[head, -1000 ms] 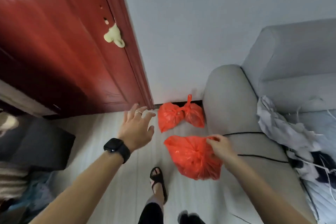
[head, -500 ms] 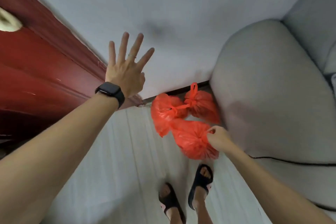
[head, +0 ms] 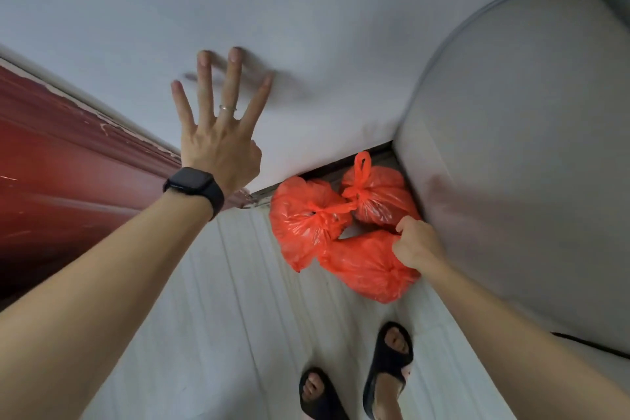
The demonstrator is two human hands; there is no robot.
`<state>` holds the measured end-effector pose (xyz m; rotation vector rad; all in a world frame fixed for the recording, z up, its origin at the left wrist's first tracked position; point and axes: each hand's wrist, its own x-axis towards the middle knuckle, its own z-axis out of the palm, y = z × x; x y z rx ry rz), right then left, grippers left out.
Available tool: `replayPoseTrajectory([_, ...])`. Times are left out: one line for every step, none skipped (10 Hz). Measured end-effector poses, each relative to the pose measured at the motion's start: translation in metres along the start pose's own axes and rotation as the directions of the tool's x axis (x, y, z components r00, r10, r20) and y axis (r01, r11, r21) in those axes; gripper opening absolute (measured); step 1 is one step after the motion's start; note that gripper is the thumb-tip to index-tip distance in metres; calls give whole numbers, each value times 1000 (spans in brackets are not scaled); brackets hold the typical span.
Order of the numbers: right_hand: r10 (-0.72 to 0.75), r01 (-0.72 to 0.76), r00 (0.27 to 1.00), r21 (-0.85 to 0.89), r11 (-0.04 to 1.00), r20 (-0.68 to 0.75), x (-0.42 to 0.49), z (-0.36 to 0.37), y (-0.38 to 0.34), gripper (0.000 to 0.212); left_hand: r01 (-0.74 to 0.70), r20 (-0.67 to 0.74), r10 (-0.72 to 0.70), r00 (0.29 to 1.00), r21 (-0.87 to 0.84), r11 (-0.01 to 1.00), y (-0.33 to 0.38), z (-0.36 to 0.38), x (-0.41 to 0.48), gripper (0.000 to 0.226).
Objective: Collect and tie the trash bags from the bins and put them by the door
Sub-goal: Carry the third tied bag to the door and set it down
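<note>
Your right hand (head: 417, 244) is pinching the gathered top of the front bag (head: 368, 266), with the fingers curled tight around the orange plastic. That bag is resting on the pale plank floor (head: 221, 317), just beside the grey sofa arm (head: 528, 147).

Your left hand (head: 218, 143) is holding nothing. Its fingers are spread wide and straight, reaching up against the white wall (head: 306, 10). The fingertips are blurring there, so you cannot tell whether they are making contact. You are wearing a black watch (head: 194, 186) on that wrist and a thin ring (head: 227, 108) on one finger.

Two more orange bags are sitting at the foot of the wall, both knotted:
- The left bag (head: 303, 218) is touching the front bag.
- The rear bag (head: 378, 191) is leaning against the sofa arm, and its tied handle is sticking up.

All three are lying between the red door (head: 68, 164) and the sofa arm, close to the door frame. Your feet, in black sandals (head: 388, 361), are standing just behind the front bag.
</note>
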<state>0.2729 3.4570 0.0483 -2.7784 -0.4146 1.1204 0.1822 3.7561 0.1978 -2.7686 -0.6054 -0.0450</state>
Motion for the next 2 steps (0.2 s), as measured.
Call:
replayPoseTrajectory([-47, 50, 997, -53, 997, 59, -20, -37, -10, 38, 35, 108, -30, 994, -49, 998, -2, -30, -5, 99])
replayPoseTrajectory([-139, 141, 989, -53, 989, 41, -49, -93, -37, 33, 112, 250, -82, 965, -109, 988, -9, -73, -8, 85])
